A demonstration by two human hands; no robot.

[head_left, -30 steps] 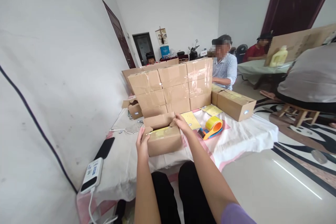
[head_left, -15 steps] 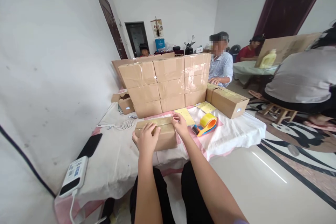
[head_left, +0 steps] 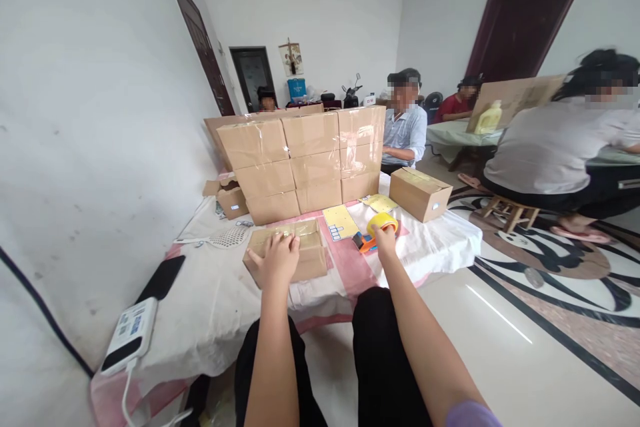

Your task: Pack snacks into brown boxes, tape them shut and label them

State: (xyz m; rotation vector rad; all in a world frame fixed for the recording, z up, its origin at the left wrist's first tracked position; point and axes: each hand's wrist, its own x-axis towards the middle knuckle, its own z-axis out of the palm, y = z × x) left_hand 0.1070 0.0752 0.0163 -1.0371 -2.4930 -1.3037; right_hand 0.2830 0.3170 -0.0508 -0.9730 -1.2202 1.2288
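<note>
A cardboard box [head_left: 311, 265] sits on the cloth near me, its top flaps folded down with a seam along the top. My left hand [head_left: 278, 257] lies on the left part of its top, fingers spread and pressing down. To the right of the box, my right hand [head_left: 384, 241] has its fingers round an orange and blue tape dispenser [head_left: 367, 243] loaded with a yellow roll of tape [head_left: 382, 221]. The dispenser is at table level; whether it still touches the cloth I cannot tell. Yellow printed cards [head_left: 340, 221] lie just behind.
A taped stack of several cartons [head_left: 313, 160] stands across the table. Another closed box [head_left: 420, 195] sits at the right, an open carton [head_left: 231, 200] and a white fly swatter [head_left: 227, 237] at the left. A power bank [head_left: 131, 335] lies front left. A co-worker [head_left: 406, 127] sits behind.
My right hand has left the box's right end and moved right onto the tape dispenser. My left hand stays on the box. The co-worker's hand has come off the far box.
</note>
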